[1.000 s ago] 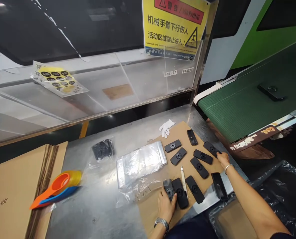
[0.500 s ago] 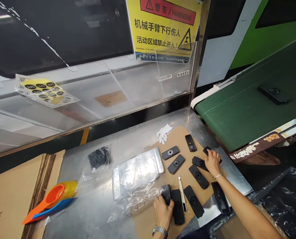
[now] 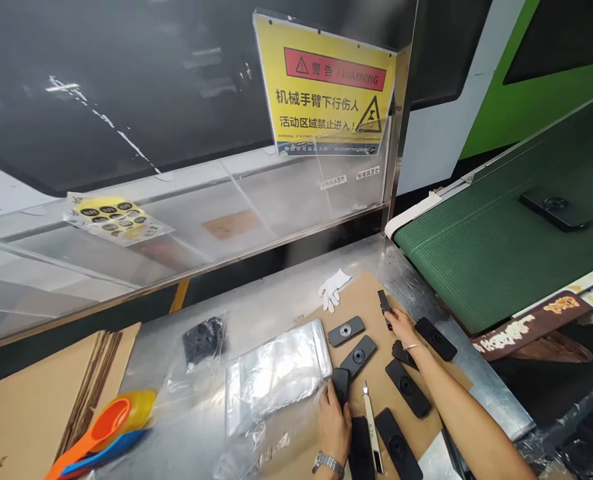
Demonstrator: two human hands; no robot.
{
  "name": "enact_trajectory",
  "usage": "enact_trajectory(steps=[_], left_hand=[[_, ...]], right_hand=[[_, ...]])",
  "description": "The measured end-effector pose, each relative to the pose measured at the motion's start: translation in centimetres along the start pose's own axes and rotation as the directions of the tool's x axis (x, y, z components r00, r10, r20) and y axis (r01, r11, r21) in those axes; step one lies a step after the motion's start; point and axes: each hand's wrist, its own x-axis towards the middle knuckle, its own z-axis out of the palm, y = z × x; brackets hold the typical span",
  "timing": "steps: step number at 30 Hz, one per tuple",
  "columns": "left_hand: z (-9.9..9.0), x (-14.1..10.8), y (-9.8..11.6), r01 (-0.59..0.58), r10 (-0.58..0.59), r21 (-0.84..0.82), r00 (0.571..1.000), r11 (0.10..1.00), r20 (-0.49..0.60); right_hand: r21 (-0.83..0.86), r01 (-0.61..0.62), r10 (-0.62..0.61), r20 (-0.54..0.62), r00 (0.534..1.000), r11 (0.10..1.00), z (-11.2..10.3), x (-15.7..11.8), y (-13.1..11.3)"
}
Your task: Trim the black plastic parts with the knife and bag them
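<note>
Clamps a black plastic part [image 3: 341, 385] in the left hand [image 3: 333, 420], fingers curled round it, right beside the clear plastic bags [image 3: 279, 373]. And over with the right hand [image 3: 401, 327], pinches a tilted black part [image 3: 383, 303] near the far edge of the brown paper [image 3: 366, 283], wrist passing over a partly hidden black part [image 3: 402, 353]. Down on the paper, between two dark parts, lies a craft knife [image 3: 371, 427]. Above the left hand, two ringed black parts [image 3: 346, 331], close together; to the right of the right hand, another black part [image 3: 436, 339]. Up the desk [image 3: 196, 400], a white glove [image 3: 332, 291]; far left, orange, yellow and blue scoops [image 3: 101, 427] by stacked cardboard [image 3: 26, 400]. And up on the green conveyor belt [image 3: 466, 273], one more black piece [image 3: 556, 208], well apart from both hands.
</note>
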Motion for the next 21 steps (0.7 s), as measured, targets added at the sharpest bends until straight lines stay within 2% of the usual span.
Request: enact_trajectory(steps=[2, 5, 8, 11, 12, 13, 14, 16, 18, 21], left_hand=[[-0.5, -0.2, 0.6, -0.004, 0.003, -0.096, 1.000, 0.995, -0.004], [-1.2, -1.1, 2.4, -0.007, 0.014, -0.269, 1.000, 0.963, 0.023], [-2.5, -2.3, 5.5, 0.017, 0.023, -0.458, 0.996, 0.889, 0.082], [-4.9, -3.3, 9.0, 0.096, -0.013, -0.623, 0.991, 0.776, 0.136], [-5.9, -3.5, 9.9, 0.220, -0.034, -0.772, 0.968, 0.596, 0.250], [-6.9, -3.7, 10.7, 0.301, -0.031, -0.858, 0.948, 0.415, 0.318], [-8.0, -3.8, 11.2, 0.327, 0.001, -0.898, 0.940, 0.295, 0.342], [-10.0, -4.1, 11.5, 0.298, 0.051, -0.939, 0.949, 0.168, 0.311], [-11.5, -4.4, 11.0, 0.266, 0.084, -0.951, 0.956, 0.159, 0.282], [-12.7, -5.2, 10.0, 0.300, 0.078, -0.932, 0.944, 0.203, 0.321]], right_hand=[[0.183, -0.041, 0.019, 0.124, 0.992, 0.982, -0.5, -2.2, -0.3], [0.404, -0.137, 0.012, 0.297, 0.955, 0.904, -0.6, -7.2, -0.7], [0.524, -0.237, -0.002, 0.414, 0.910, 0.818, 0.4, -12.9, -1.2], [0.605, -0.341, -0.007, 0.497, 0.868, 0.719, 1.6, -17.7, -1.8], [0.636, -0.385, -0.010, 0.526, 0.851, 0.669, 1.9, -19.0, -1.9], [0.663, -0.430, -0.015, 0.553, 0.833, 0.613, 2.1, -20.1, -2.1], [0.682, -0.469, -0.022, 0.579, 0.815, 0.561, 2.3, -21.0, -2.2], [0.694, -0.512, -0.035, 0.609, 0.792, 0.506, 2.5, -22.5, -2.4], [0.690, -0.517, -0.030, 0.613, 0.789, 0.506, 2.5, -23.7, -2.4], [0.662, -0.501, 0.000, 0.603, 0.798, 0.558, 2.6, -25.3, -2.3]])
